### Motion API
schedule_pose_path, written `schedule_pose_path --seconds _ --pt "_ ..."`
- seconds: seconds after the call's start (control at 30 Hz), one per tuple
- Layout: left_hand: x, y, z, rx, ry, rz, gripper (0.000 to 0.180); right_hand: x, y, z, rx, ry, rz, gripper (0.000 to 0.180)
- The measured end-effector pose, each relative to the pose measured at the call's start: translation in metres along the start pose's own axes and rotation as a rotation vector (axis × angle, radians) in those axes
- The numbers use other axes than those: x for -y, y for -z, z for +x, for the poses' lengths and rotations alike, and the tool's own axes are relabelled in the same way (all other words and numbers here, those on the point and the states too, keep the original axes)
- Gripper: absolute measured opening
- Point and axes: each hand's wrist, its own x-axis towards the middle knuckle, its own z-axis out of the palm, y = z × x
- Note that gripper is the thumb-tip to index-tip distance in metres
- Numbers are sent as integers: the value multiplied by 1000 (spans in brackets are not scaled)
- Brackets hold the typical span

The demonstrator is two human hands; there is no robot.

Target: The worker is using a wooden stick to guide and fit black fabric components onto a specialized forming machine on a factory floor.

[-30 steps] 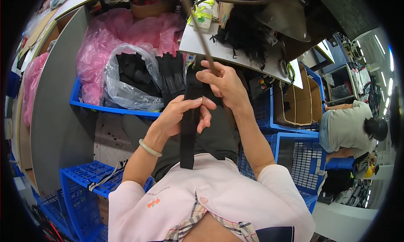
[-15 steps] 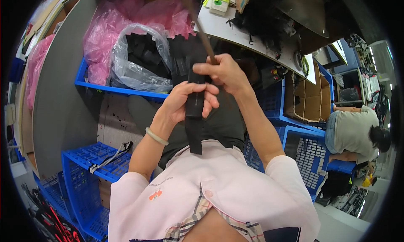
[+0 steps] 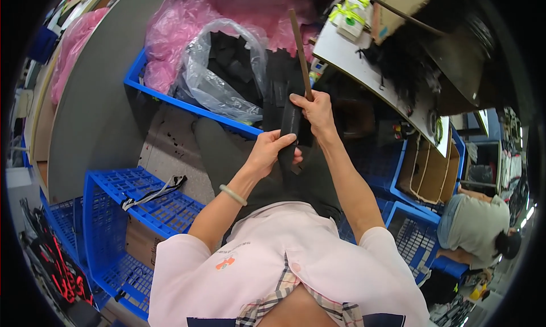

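Left hand (image 3: 273, 150), bare: we record it as closed in a pinch, thumb laid flat along the front of a black band (image 3: 290, 119), fingers curled behind it. Right hand (image 3: 315, 112), bare: curled closed around the lower part of a brown stick (image 3: 300, 51), its thumb at the upper part of the same band; whether the stick's lower end touches the band we cannot tell. The band, matte, flat and narrow, with small pale print on its face, stands nearly upright between the two hands, above the lap. The stick is long, straight and slim, smooth-looking, and rises past the right hand with a slight lean. On the left wrist we list a bangle (image 3: 233, 195), pale, rounded and glossy; beneath the forearms, dark trousers (image 3: 219, 150) and a light pink shirt (image 3: 256, 241) with plaid trim. Beyond the hands we enter a blue plastic crate (image 3: 187, 107), holding crinkled pink film (image 3: 170, 48) and a clear bag (image 3: 199, 79) of black fabric pieces (image 3: 230, 56); just beside the bag lie flat black strips (image 3: 277, 76). To the right, a smooth white tabletop (image 3: 355, 56) bears a white bundle (image 3: 350, 22) tied with neon-yellow ribbon and a dark, fibrous heap (image 3: 398, 59). To the left we note a flat grey panel (image 3: 96, 93) and a latticed blue basket (image 3: 148, 193) draped with black-and-white cord (image 3: 153, 191). Farther right: an open-topped cardboard box (image 3: 429, 170) and another person (image 3: 475, 224) in a pale top.
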Motion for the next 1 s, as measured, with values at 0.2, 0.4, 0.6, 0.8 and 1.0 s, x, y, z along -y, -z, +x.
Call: schedule_pose_path --seconds 0.2,0.4,0.6,0.8,1.0 --pt "1 46 112 -53 -74 52 17 -26 7 67 -246 282 -708 27" --pt "10 94 209 -438 -58 1023 35 -50 23 67 -196 149 -514 30" --pt "-38 135 241 -856 -522 918 24 -43 31 57 -31 -48 -337 28" --pt "-72 159 256 -972 -630 961 42 -40 8 34 156 -128 -298 20" --pt "-49 121 242 -881 -635 809 30 8 47 -9 -71 355 -668 27"
